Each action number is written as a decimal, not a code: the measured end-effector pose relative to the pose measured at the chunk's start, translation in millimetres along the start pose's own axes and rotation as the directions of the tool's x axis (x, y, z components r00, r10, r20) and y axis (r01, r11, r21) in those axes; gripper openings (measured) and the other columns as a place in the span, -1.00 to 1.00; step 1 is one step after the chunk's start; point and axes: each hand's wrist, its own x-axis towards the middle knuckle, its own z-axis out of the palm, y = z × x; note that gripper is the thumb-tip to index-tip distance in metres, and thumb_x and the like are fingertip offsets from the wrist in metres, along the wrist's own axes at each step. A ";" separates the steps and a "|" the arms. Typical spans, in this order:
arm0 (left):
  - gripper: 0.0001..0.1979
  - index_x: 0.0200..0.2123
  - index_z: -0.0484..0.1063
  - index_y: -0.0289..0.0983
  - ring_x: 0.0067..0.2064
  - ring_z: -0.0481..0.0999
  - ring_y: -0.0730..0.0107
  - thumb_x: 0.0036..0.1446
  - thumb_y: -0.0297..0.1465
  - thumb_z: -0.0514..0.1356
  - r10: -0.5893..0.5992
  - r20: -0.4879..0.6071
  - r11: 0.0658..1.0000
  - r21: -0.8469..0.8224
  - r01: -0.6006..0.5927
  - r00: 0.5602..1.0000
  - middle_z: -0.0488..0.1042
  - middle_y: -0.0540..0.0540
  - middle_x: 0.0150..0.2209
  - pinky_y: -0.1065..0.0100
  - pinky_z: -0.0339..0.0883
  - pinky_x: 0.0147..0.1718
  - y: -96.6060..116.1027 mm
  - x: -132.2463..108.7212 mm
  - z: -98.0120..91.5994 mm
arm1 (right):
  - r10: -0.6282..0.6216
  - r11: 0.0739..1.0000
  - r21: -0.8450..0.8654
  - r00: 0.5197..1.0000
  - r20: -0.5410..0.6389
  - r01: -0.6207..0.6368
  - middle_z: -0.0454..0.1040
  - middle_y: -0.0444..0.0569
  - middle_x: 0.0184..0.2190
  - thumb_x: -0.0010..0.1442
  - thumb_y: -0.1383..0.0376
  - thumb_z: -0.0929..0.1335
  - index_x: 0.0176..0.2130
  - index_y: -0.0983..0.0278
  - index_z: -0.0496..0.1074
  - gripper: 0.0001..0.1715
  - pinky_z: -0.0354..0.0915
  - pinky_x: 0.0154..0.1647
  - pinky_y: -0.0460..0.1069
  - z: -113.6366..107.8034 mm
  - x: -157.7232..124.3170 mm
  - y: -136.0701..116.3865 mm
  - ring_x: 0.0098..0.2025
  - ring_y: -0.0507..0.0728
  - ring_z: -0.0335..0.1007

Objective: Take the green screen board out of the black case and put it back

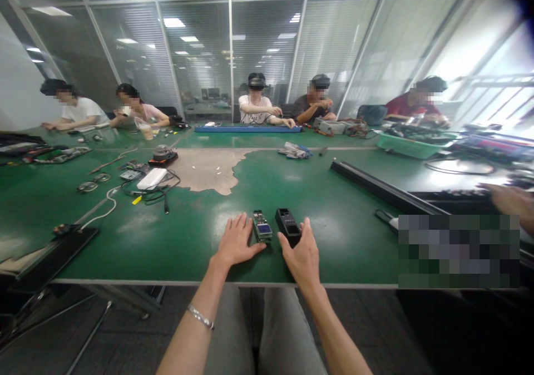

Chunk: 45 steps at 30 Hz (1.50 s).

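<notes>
On the green table (179, 258), near its front edge, lies a small circuit board (262, 227) with a bluish screen. Just left of it my left hand (237, 240) rests palm down, fingers extended, its thumb near the board's lower end. A black plastic housing (287, 225) with rectangular openings lies to the right of the board, apart from it. My right hand (301, 251) is at the housing's lower right side, thumb and fingers spread around its near end; whether it touches the housing is hard to tell.
A long black bar (375, 186) runs diagonally at the right, near another person's hand (507, 198). A white device with cables (152, 179) lies at the left. Gloves (295, 151), a green basket (406, 146) and a blue bar (248, 129) lie farther back. Several people sit opposite.
</notes>
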 end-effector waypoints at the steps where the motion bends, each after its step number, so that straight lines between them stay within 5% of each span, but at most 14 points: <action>1: -0.09 0.33 0.05 -0.31 0.40 -0.10 -0.02 0.14 0.23 -0.04 -0.001 -0.002 1.000 0.001 0.001 1.000 -0.01 -0.27 0.39 -0.05 -0.25 0.33 0.2 -0.2 0.1 | -0.018 1.000 -0.004 1.000 -0.007 0.018 0.23 0.40 0.23 0.20 0.00 0.29 0.35 0.51 -0.10 0.00 0.19 0.19 0.24 1.2 -0.4 1.3 0.23 0.36 0.21; 10: -0.15 0.33 0.07 -0.23 0.40 -0.09 -0.01 0.17 0.20 -0.04 0.006 0.000 1.000 0.013 -0.006 1.000 -0.01 -0.25 0.39 -0.08 -0.25 0.31 1.2 -1.4 0.9 | -0.120 0.992 -0.027 0.991 0.054 0.121 0.23 0.39 0.22 0.28 0.11 0.23 0.37 0.52 -0.18 -0.10 0.22 0.16 0.25 4.0 -3.6 6.8 0.18 0.35 0.24; 17: -0.13 0.34 0.07 -0.22 0.40 -0.08 -0.03 0.14 0.21 0.01 0.014 -0.004 1.000 0.018 -0.014 1.000 -0.01 -0.26 0.39 -0.10 -0.24 0.31 1.0 -2.0 0.9 | 0.037 0.998 0.048 0.999 -0.010 -0.036 0.37 0.33 0.12 0.17 0.00 0.32 0.37 0.50 -0.16 0.07 0.28 0.10 0.21 0.5 -1.3 3.1 0.11 0.36 0.33; 25: -0.16 0.35 0.05 -0.21 0.40 -0.10 -0.03 0.17 0.18 0.00 0.026 0.003 1.000 0.003 -0.026 1.000 -0.05 -0.21 0.40 -0.10 -0.26 0.32 0.7 -2.4 0.3 | 0.048 0.997 0.052 0.999 0.019 -0.049 0.43 0.27 0.09 0.21 0.00 0.27 0.37 0.43 -0.11 -0.03 0.31 0.03 0.22 -5.4 -2.8 -0.9 0.05 0.35 0.40; 33: -0.18 0.34 0.03 -0.21 0.40 -0.10 -0.04 0.17 0.13 0.06 0.040 0.018 0.999 0.002 -0.040 0.999 -0.04 -0.21 0.40 -0.12 -0.27 0.31 1.3 -1.2 -1.0 | 0.040 0.971 0.238 0.999 -0.024 -0.033 0.50 0.14 0.02 0.21 0.01 0.32 0.38 0.31 -0.09 -0.05 0.34 0.03 0.14 -11.4 -0.9 -39.3 -0.01 0.23 0.47; 45: -0.25 0.33 0.05 -0.20 0.39 -0.07 -0.01 0.13 -0.11 0.15 0.056 0.008 0.998 -0.006 -0.056 0.998 0.01 -0.20 0.39 -0.12 -0.26 0.32 0.4 -1.5 -1.7 | -0.049 0.997 0.067 0.997 0.054 0.045 0.44 0.29 0.05 0.26 0.05 0.26 0.37 0.43 -0.10 -0.10 0.34 -0.03 0.19 0.0 -1.0 -82.8 0.01 0.33 0.41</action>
